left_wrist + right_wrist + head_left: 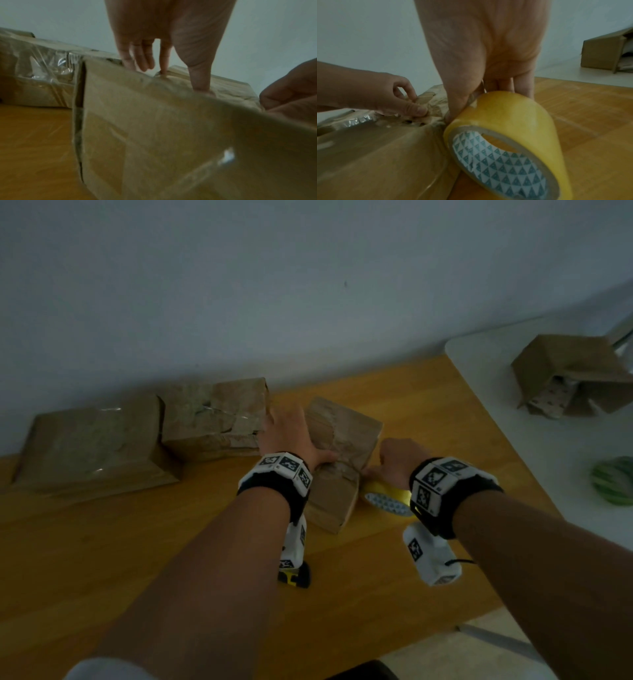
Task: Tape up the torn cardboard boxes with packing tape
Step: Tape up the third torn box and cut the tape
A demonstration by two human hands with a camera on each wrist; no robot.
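Box [337, 453] lengthwise toward far wall

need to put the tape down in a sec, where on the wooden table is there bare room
Bare wood lies right of the tape roll toward the white table, and in front of the left taped box. It is crowded around the middle box, where the left hand and right hand work.
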